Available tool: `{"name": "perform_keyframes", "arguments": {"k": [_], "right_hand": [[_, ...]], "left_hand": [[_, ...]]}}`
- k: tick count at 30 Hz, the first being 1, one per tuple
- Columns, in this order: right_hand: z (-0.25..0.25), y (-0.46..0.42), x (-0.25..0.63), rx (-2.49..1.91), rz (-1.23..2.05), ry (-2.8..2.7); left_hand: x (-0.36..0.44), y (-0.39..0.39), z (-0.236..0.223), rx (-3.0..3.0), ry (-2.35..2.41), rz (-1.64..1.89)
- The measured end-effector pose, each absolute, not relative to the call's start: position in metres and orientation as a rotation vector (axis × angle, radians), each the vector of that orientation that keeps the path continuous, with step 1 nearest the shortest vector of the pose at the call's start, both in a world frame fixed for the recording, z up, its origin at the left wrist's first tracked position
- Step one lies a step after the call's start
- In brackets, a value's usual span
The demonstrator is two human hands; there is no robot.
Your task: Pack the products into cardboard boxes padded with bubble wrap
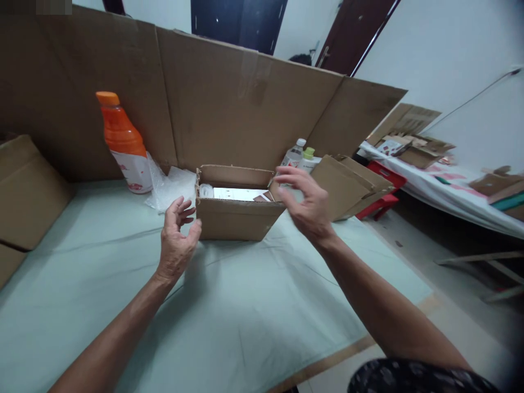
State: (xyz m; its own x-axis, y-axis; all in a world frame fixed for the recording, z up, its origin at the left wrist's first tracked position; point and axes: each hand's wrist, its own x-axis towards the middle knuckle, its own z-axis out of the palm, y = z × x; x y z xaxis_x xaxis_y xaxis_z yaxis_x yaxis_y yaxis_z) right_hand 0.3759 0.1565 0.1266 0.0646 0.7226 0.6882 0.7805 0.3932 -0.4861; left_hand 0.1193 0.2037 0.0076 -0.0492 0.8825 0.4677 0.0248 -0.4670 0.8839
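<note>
A small open cardboard box (233, 221) stands upright on the pale green cloth in the middle of the view. Inside it I see a white item (235, 194) with a flat top and something clear and rounded at its left end; the lower contents are hidden by the front wall. My left hand (178, 234) is beside the box's left end, fingers curved and apart, with nothing in them. At the right end, my right hand (305, 202) is raised by the box's upper corner, its fingers spread and empty. Whether either hand touches the cardboard I cannot tell.
An orange-capped bottle (126, 147) and bubble wrap (176, 185) are at the left rear. Behind my right hand are a clear bottle (293, 154) and another cardboard box (347, 185). A tall cardboard panel (229, 103) closes off the back. More cardboard (33, 191) stands far left.
</note>
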Motion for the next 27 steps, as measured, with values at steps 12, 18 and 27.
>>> {"name": "perform_keyframes", "arguments": {"k": [12, 18, 27], "right_hand": [[0.033, 0.153, 0.39, -1.499, 0.58, -1.372], [0.03, 0.116, 0.427, -1.544, 0.419, -1.258], [0.032, 0.084, 0.366, -1.404, 0.485, -1.444]], "left_hand": [[0.127, 0.22, 0.013, 1.547, 1.065, 1.319], [0.173, 0.185, 0.015, 1.574, 0.988, 1.296], [0.098, 0.118, 0.02, 1.528, 1.268, 1.312]]}}
